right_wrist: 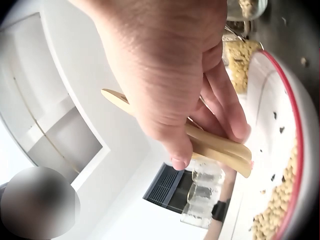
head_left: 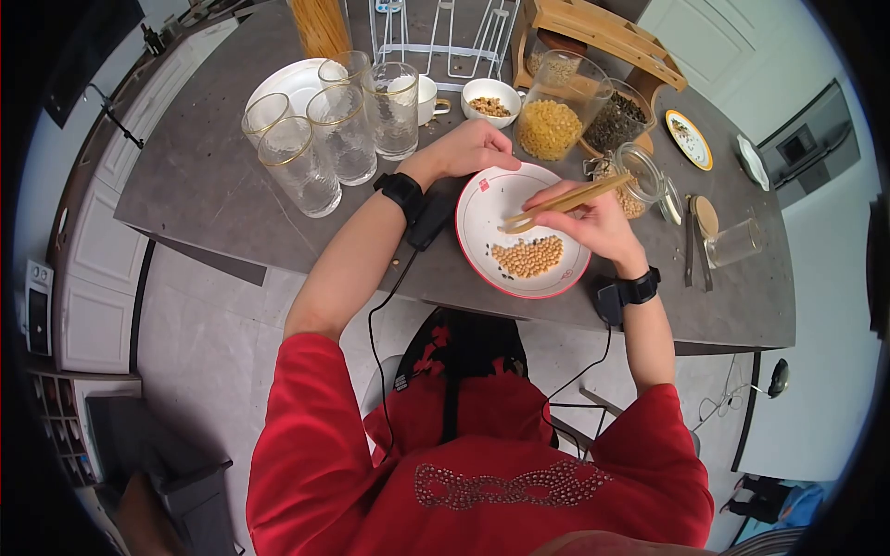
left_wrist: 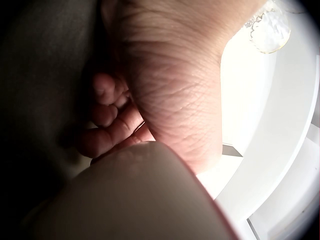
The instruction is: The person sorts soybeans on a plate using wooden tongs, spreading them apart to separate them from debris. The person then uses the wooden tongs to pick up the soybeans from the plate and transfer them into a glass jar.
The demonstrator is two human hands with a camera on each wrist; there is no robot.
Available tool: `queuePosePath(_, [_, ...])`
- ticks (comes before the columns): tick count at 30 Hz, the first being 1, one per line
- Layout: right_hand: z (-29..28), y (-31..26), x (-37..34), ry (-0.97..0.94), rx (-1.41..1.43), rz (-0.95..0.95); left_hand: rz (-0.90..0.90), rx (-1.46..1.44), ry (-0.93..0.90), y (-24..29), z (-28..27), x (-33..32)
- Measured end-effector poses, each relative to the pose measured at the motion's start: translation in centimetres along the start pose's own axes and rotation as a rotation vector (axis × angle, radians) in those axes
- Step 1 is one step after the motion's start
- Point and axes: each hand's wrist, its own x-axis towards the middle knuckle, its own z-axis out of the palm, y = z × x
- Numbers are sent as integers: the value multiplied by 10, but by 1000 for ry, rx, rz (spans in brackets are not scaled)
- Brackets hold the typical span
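Observation:
A shallow white bowl [head_left: 482, 250] with a red rim stands near the table's front edge. Pale round beans [head_left: 528, 258] cluster in its near part, with small dark bits scattered around them. My right hand [head_left: 589, 222] holds light wooden tongs [right_wrist: 220, 147] over the bowl, gripped between thumb and fingers. Their tips point down and left, above the white inside of the bowl. My left hand [head_left: 473, 148] holds the bowl's far rim. From the left wrist, the fingers [left_wrist: 112, 132] appear curled at the bowl's outer wall [left_wrist: 125, 200], which partly hides them.
Several gold-rimmed glasses [head_left: 301, 171] stand left. Behind the bowl are a white cup [head_left: 491, 104] of brown pieces, a jar of yellow pasta [head_left: 550, 130] and a dark-filled jar [head_left: 616, 120]. An open bean jar [head_left: 640, 181], dark tongs [head_left: 691, 246] and a tipped glass [head_left: 734, 243] lie right.

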Motion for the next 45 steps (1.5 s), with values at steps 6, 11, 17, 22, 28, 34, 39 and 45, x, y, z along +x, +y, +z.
queuePosePath(6, [6,-1,3,-45,22,49,6,-3,19,-2,0,1])
queuePosePath(11, [-3,-5,6,40,-208,-10,31,12,15,-2,-3,3])
queuePosePath(17, [-65,7,-7,1081,-224,-140,15,10,16,-7,1,4])
queuePosePath(22, [-90,14,-15,1169,-418,-14,8,-10,14,-5,0,3])
queuePosePath(28, [-71,-5,-16,503,98,18,11,-23,11,0,0,1])
queuePosePath(34, [-41,-8,-11,-133,17,103,11,-23,15,-1,1,2])
queuePosePath(39, [-32,-15,-9,-258,31,122,3,-9,1,-3,1,1])
queuePosePath(45, [-29,-18,-5,-278,96,169,28,0,15,-4,0,2])
